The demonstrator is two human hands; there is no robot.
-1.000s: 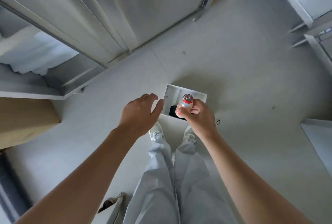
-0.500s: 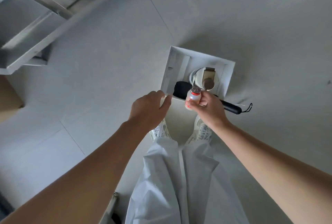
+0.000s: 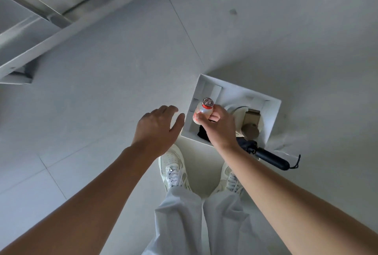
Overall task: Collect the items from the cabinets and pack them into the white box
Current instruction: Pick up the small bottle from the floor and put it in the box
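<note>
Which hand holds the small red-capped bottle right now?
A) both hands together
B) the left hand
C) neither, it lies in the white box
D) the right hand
D: the right hand grips the small bottle, seen in this view over the left part of the white box, while the left hand is open beside it and holds nothing.

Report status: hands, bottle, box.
Right hand grips bottle over box. Left hand open, empty. Umbrella sticks out over box edge.
</note>
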